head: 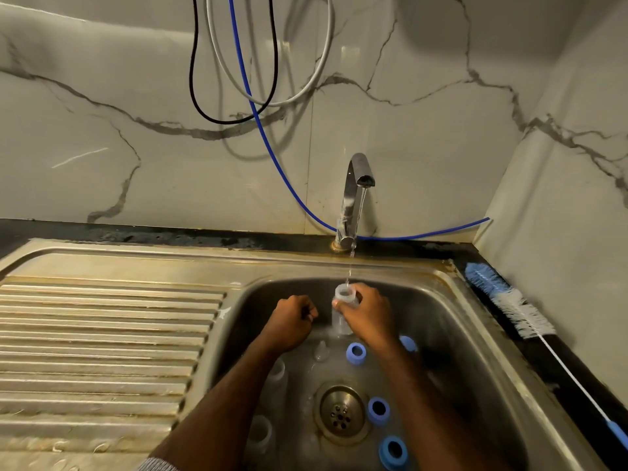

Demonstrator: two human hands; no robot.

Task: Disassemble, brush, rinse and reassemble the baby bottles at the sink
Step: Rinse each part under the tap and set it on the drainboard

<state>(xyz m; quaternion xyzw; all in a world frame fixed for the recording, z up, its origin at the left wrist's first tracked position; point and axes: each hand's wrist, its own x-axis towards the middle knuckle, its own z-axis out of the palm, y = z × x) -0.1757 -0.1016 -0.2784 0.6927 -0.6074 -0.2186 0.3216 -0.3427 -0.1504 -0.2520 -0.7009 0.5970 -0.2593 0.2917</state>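
My right hand (368, 312) grips a clear baby bottle (344, 297) upright under the thin stream running from the tap (356, 185). To its left, my left hand (294, 317) is curled into a fist and holds nothing visible. Several blue collar rings lie on the sink floor, one (356, 352) by my right wrist, another (378, 410) beside the drain, a third (393, 452) nearer me. A clear teat (321, 350) stands between my arms. Two more clear bottles (277, 372) (260, 433) lie under my left forearm.
The steel sink basin (441, 328) has a drain (341, 413) at its middle. A ribbed draining board (102, 334) spreads to the left. A blue and white bottle brush (509, 300) lies on the dark counter at the right. Hoses hang on the marble wall.
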